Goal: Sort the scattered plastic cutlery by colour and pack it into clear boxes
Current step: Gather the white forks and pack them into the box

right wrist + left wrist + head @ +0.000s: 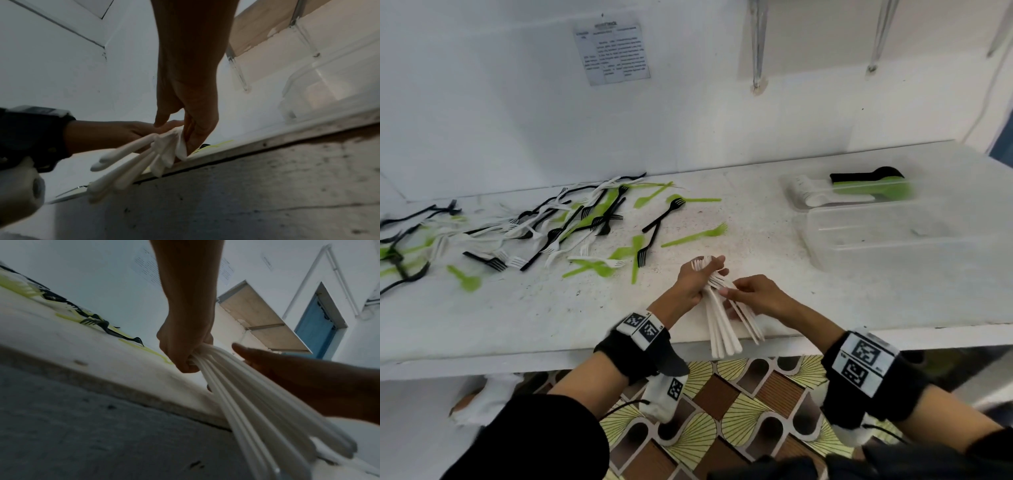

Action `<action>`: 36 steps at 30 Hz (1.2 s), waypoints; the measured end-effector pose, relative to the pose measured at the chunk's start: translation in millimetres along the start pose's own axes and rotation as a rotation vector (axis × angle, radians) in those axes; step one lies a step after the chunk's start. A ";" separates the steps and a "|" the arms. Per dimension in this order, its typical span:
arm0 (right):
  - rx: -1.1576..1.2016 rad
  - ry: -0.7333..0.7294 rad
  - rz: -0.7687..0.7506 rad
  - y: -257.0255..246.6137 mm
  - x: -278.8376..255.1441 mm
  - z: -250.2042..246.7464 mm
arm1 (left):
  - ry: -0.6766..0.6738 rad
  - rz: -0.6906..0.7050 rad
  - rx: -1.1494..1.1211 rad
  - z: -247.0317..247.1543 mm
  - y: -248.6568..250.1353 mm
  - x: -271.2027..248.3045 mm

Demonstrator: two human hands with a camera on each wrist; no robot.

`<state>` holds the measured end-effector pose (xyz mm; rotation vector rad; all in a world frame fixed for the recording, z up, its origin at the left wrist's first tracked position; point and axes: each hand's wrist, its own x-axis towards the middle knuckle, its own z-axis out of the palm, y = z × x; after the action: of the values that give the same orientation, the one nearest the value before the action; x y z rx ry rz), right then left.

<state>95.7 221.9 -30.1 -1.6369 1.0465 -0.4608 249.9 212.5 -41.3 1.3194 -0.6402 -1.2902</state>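
Over the table's front edge my left hand (703,277) grips a bundle of white plastic forks (722,329), tines up and handles fanning down past the edge. My right hand (734,298) pinches a few of those forks from the right side. In the left wrist view the left hand (185,353) is a fist round the white handles (257,410), with the right hand (308,382) beside them. The right wrist view shows the right hand (193,129) on the white forks (162,154). Black, green and white cutlery (558,229) lies scattered across the left of the table.
Two clear boxes stand at the right: the far box (791,195) holds stacked white, green and black spoons, and the near box (893,240) looks empty. Loose green forks (698,236) lie mid-table. A white wall backs the table (517,325).
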 end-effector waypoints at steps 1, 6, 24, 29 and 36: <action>0.066 -0.032 0.010 -2.5 -1.8 3.0 | 0.004 0.016 0.005 2.4 -0.5 -2.0; 0.036 -0.063 0.029 -7.2 -2.2 9.7 | 0.090 0.144 0.152 7.1 -5.6 -2.1; 0.066 0.028 0.060 4.7 2.3 13.1 | 0.140 0.051 -0.019 20.8 -9.8 -5.0; 0.093 -0.043 0.055 1.8 0.2 13.7 | 0.214 0.115 0.059 22.4 -8.0 -0.7; 0.328 -0.072 0.107 -3.0 -7.0 17.4 | 0.198 0.007 -0.145 23.0 3.2 -2.9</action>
<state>106.1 237.8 -31.8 -1.2923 0.9443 -0.4710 229.0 206.8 -32.3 1.3041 -0.4055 -1.1602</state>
